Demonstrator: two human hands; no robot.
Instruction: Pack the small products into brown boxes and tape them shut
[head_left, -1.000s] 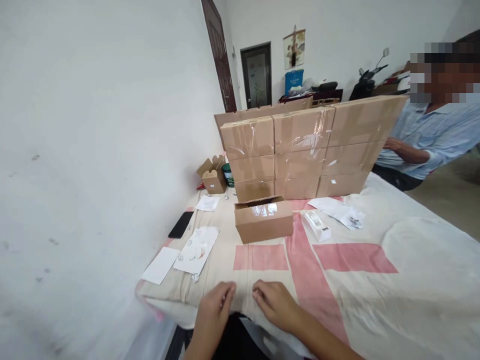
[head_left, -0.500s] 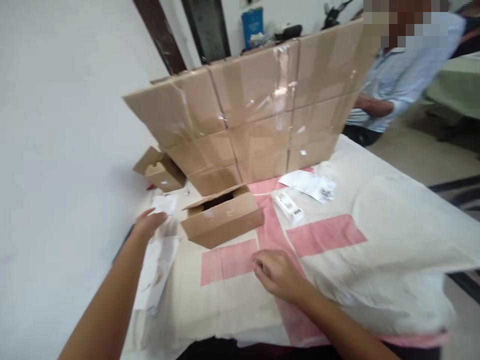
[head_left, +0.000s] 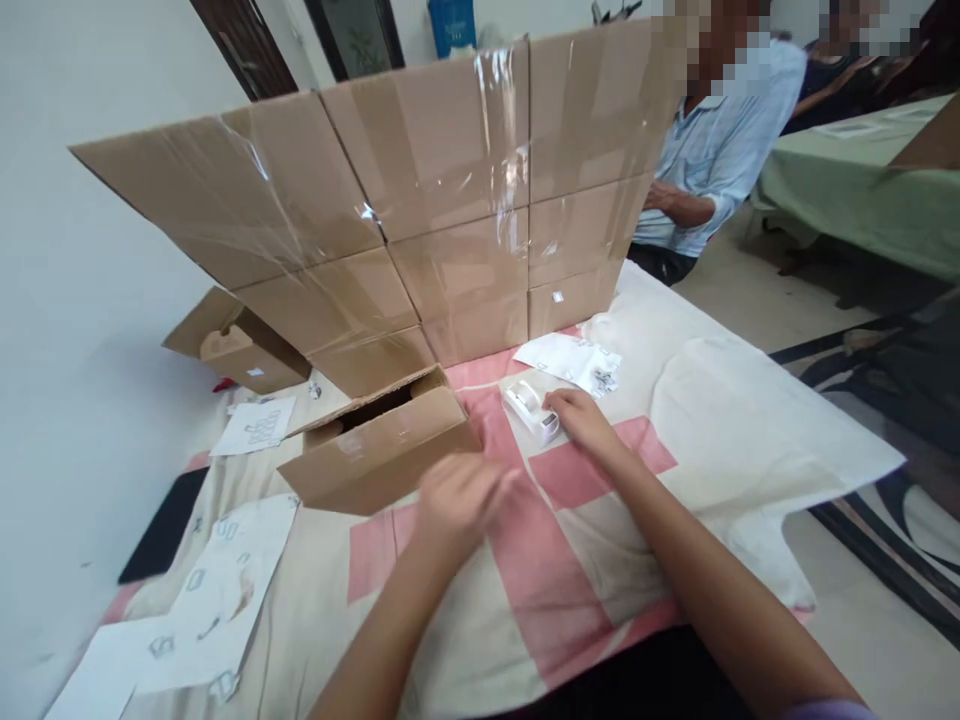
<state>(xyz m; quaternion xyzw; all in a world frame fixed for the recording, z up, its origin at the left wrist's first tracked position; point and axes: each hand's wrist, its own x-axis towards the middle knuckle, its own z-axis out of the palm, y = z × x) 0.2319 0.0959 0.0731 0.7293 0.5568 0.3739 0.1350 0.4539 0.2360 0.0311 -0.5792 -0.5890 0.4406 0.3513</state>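
My right hand (head_left: 581, 418) reaches forward and its fingers curl onto a small white device (head_left: 529, 406) lying on the pink-and-cream cloth (head_left: 570, 560). My left hand (head_left: 461, 498) hovers blurred just right of a small open cardboard box (head_left: 379, 450); its fingers are smeared by motion and nothing shows in it. Behind the open box rises a wall of taped cardboard boxes (head_left: 420, 200).
Printed paper sheets (head_left: 217, 590) and a black phone (head_left: 165, 525) lie at the left. Another open box (head_left: 240, 345) sits by the white wall. A paper sheet (head_left: 574, 360) lies beyond the device. A person in a light blue shirt (head_left: 720, 150) stands behind the stack, beside a green-covered table (head_left: 855, 190).
My right hand moved forward from the cloth onto the white device. My left hand swung from the far left papers to the middle, beside the open box. The camera came closer.
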